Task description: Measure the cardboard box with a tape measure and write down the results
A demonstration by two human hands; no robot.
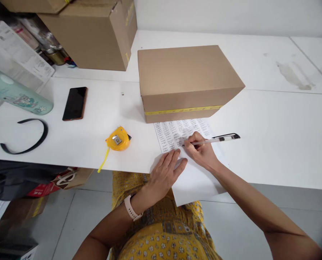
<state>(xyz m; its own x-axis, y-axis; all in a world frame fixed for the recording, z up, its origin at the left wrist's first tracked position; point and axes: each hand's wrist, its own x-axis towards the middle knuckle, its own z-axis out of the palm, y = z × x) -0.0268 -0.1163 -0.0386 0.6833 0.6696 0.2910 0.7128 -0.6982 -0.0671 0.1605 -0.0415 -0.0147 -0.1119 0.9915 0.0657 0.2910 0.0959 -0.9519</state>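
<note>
A black-capped clear pen point(222, 138) is pinched in my right hand point(201, 151), its tip on a sheet of paper point(196, 180). Rows of handwriting fill the upper part of the sheet, and its lower end hangs past the table's front edge. My left hand point(166, 171) lies flat with fingers stretched out on the paper's left side, just below the writing. Right behind the hands stands a closed cardboard box point(188, 79) with yellow tape along its front; it appears to cover the paper's far end.
On the white table point(280, 137), a yellow tape measure point(118, 139) lies left of my hands, its tape end over the edge. Farther left are a phone point(75, 103), a black headband point(43, 133) and a green bottle point(20, 94). Another cardboard box point(90, 39) stands at the back left.
</note>
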